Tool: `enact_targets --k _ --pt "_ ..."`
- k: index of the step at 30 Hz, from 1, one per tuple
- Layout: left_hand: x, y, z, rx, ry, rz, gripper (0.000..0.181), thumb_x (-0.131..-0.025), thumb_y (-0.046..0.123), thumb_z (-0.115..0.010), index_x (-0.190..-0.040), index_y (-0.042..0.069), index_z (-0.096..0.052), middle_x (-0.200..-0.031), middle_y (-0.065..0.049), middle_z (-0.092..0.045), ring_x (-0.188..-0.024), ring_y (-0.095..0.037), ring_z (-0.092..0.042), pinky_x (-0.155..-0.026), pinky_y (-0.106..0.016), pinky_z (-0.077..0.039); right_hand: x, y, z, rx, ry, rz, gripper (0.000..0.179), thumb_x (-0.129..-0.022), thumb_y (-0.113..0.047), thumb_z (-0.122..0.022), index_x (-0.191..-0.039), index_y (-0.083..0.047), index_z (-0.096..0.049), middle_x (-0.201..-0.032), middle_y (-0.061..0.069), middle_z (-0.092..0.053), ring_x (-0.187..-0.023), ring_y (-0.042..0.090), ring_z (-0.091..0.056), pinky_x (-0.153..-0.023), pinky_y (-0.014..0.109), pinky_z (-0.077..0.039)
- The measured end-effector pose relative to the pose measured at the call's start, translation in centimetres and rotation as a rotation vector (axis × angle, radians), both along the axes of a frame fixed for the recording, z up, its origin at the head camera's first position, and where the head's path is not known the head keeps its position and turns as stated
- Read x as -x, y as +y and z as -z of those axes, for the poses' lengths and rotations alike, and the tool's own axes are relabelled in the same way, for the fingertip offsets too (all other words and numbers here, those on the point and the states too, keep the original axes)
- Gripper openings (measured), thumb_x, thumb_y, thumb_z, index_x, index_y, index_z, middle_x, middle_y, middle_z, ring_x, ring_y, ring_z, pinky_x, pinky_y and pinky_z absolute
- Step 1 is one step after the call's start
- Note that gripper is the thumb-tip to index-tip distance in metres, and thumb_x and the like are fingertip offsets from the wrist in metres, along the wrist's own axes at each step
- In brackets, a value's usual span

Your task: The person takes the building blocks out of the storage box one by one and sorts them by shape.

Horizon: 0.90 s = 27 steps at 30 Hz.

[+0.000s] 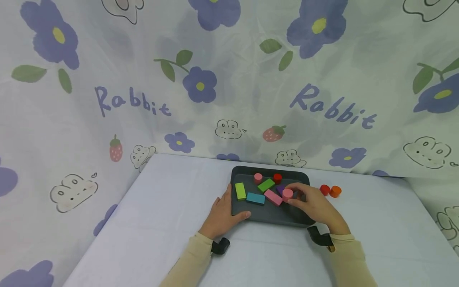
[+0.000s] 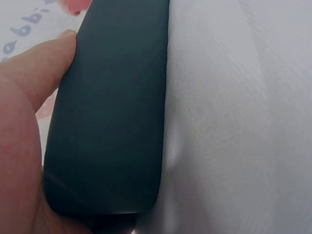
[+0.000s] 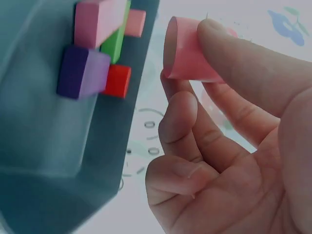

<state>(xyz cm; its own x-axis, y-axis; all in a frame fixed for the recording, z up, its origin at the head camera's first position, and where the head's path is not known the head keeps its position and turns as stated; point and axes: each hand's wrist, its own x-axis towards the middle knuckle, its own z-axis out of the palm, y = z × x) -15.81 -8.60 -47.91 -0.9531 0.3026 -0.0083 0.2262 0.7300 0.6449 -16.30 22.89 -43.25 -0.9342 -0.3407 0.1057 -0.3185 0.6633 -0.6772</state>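
R grip pinches pink cyl. — L grip spread, touching tray.

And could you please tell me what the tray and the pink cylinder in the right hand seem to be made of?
Tray: perhaps coated metal or plastic, with a smooth, dark, low-sheen finish and rounded corners; the look leaves it open.
Pink cylinder: probably painted wood, possibly plastic, judging by its even, opaque colour and soft sheen.
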Motion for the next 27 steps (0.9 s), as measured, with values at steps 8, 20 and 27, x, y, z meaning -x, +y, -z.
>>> enact_targets --k 8,20,27 --pt "0.0 0.0 0.1 0.004 0.003 -0.002 0.113 -0.089 0.064 -0.065 -0.16 0.0 -0.004 -0.165 -0.018 -0.021 -0.149 -0.032 -0.028 -0.121 -0.055 -0.015 -0.1 1.1 -0.1 -0.013 0.045 0.089 0.035 -0.091 -0.019 -0.076 -0.123 -0.012 -0.065 -0.094 -0.001 -0.062 -0.084 0.019 -0.054 -0.063 0.026 -0.048" --pt "-0.1 0.0 0.2 0.0 0.001 -0.011 0.113 -0.089 0.062 -0.066 -0.161 0.0 -0.005 -0.165 -0.017 -0.021 -0.149 -0.031 -0.027 -0.121 -0.055 -0.014 -0.6 3.7 0.3 -0.052 0.189 0.284 0.038 -0.092 -0.016 -0.075 -0.126 -0.004 -0.062 -0.099 0.011 -0.065 -0.085 0.024 -0.054 -0.063 0.031 -0.044" --pt "-0.1 0.1 0.3 0.0 0.008 -0.005 0.113 -0.089 0.063 -0.065 -0.16 0.0 -0.006 -0.165 -0.017 -0.02 -0.15 -0.031 -0.026 -0.121 -0.055 -0.014 -0.9 5.3 0.4 -0.056 0.195 0.385 0.042 -0.093 -0.014 -0.074 -0.13 -0.001 -0.059 -0.114 0.022 -0.066 -0.097 0.034 -0.058 -0.079 0.045 -0.051"
